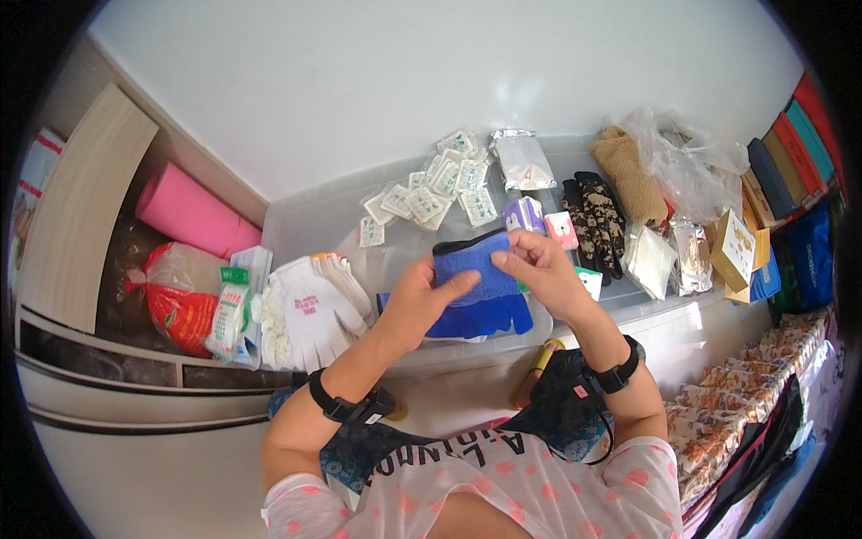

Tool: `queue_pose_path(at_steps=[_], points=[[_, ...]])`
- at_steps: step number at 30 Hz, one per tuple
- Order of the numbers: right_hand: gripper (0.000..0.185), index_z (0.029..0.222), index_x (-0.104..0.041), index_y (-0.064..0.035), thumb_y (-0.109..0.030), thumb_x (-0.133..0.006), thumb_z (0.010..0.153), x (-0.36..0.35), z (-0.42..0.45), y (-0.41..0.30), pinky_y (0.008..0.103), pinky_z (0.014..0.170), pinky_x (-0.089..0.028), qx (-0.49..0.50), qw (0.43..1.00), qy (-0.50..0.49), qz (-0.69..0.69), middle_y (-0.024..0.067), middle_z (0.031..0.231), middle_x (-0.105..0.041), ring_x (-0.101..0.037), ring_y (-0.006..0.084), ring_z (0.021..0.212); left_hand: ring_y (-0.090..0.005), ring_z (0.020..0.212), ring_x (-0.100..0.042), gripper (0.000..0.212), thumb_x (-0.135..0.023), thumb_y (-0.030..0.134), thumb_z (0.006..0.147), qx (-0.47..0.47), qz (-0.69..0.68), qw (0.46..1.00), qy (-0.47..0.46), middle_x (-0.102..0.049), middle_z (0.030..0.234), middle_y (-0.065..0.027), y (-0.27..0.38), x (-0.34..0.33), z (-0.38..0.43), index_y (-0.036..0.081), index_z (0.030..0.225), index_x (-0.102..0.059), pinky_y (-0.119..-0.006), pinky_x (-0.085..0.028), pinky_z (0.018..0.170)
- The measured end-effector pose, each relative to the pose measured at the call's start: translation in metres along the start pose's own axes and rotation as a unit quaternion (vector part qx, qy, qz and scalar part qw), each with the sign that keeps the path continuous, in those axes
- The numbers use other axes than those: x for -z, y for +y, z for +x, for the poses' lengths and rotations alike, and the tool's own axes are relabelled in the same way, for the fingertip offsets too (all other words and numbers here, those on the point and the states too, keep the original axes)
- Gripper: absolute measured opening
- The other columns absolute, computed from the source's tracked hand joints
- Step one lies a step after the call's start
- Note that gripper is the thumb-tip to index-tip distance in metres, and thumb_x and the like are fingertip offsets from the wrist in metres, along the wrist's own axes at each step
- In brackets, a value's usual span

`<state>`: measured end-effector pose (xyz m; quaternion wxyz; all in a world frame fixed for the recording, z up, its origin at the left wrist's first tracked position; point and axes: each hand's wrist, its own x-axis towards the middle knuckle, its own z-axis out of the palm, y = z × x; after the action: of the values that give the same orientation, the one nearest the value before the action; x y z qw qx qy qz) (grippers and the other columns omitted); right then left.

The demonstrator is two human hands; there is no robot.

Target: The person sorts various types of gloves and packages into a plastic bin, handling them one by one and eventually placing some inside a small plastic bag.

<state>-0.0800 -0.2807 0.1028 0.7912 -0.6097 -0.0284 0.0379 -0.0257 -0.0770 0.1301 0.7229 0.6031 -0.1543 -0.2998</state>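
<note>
Between my two hands is a blue knit glove (477,276) with a black-edged cuff, held up over the translucent plastic lid or table top. My left hand (431,296) pinches the cuff's left side, thumb in front. The cuff's upper right corner is gripped by my right hand (539,269). Darker blue glove fingers (481,320) hang below the cuff; whether they belong to one glove or more I cannot tell. To the left lies a stack of white knit gloves (313,310). Black camouflage gloves (596,222) lie to the right, past purple (523,214) and pink (561,230) tissue packs.
Small printed sachets (431,192) lie scattered behind, beside a silver foil pack (524,162). Farther right are a brown cloth (626,175), a clear plastic bag (693,162) and a gold-and-white box (734,249). At left stand a pink roll (195,209) and a red bag (178,303).
</note>
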Motion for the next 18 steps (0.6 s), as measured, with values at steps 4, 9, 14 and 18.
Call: queue_pose_path(at_steps=[4,9,14,18], points=[[0.038,0.12,-0.064,-0.0007,-0.019,-0.075,0.089,-0.016,-0.011,0.004,0.0233,0.083,-0.05,-0.011,0.997,-0.048,0.066,0.0006,0.105,-0.07,-0.062,0.0064,0.091,-0.0116,0.096,-0.064,0.029,-0.066,0.014,0.096,-0.024,-0.043,0.998,0.036,-0.069,0.11,-0.0055,-0.008,0.005,-0.018,-0.001,0.12,-0.063,-0.029,-0.051,0.088],[0.029,0.114,-0.067,0.0003,-0.009,-0.074,0.087,-0.006,-0.025,0.046,0.0252,0.085,-0.05,-0.156,0.976,-0.136,-0.068,0.0006,0.1,-0.07,-0.059,0.0056,0.091,-0.0108,0.092,-0.064,0.029,-0.068,0.013,0.094,-0.048,-0.106,0.984,0.134,-0.069,0.111,-0.0064,-0.034,0.017,-0.039,-0.001,0.119,-0.063,-0.028,-0.053,0.082],[0.028,0.113,-0.068,0.0001,-0.011,-0.074,0.087,0.021,-0.047,0.074,0.026,0.082,-0.05,-0.182,0.957,-0.146,-0.17,-0.0001,0.096,-0.07,-0.06,0.0082,0.086,-0.0133,0.094,-0.065,0.025,-0.069,0.006,0.089,0.102,0.07,0.982,0.141,-0.068,0.103,-0.0058,-0.094,0.047,-0.086,0.001,0.112,-0.062,-0.029,-0.056,0.075],[0.027,0.108,-0.068,0.001,-0.013,-0.074,0.087,0.026,-0.039,0.083,0.0257,0.078,-0.05,-0.197,0.948,-0.127,-0.216,0.0019,0.092,-0.069,-0.06,0.0082,0.083,-0.0139,0.092,-0.065,0.045,-0.069,-0.001,0.086,0.148,0.007,0.983,0.109,-0.065,0.104,-0.0064,-0.12,0.052,-0.096,0.001,0.127,-0.049,-0.029,-0.055,0.076]])
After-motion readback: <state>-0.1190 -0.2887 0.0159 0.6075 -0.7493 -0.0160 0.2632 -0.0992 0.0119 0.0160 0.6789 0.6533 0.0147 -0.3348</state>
